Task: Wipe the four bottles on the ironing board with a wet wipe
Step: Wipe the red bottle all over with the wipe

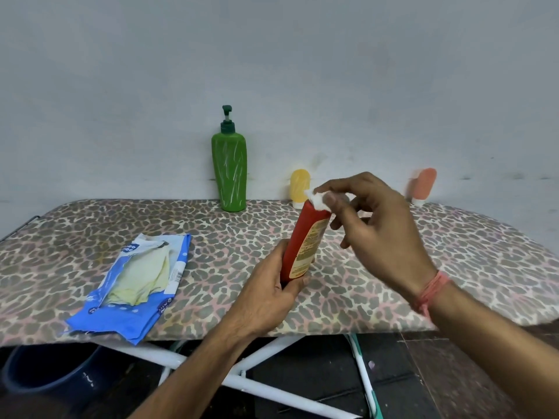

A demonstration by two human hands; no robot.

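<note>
**Wiping the top of the red bottle**

The right hand point(370, 225) pinches a small white wet wipe point(316, 200) against the top of a tall red plastic bottle with a yellow label point(304, 243); the left hand point(269, 293) grips its base, tilted above the leopard-print ironing board point(453, 252). Next, likely rubbing down its sides, needing a turn in the grip. Four bottles: the red one, a green pump bottle point(230, 170), a small yellow tube point(300, 187) and a small pink tube point(423, 186) standing far. One blue wipes packet point(133, 285) lies near left

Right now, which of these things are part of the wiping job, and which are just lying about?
Part of the job:
red bottle
wipe
green bottle
yellow bottle
pink bottle
wipe pack
ironing board

Lying about:
blue bucket under the board
</note>
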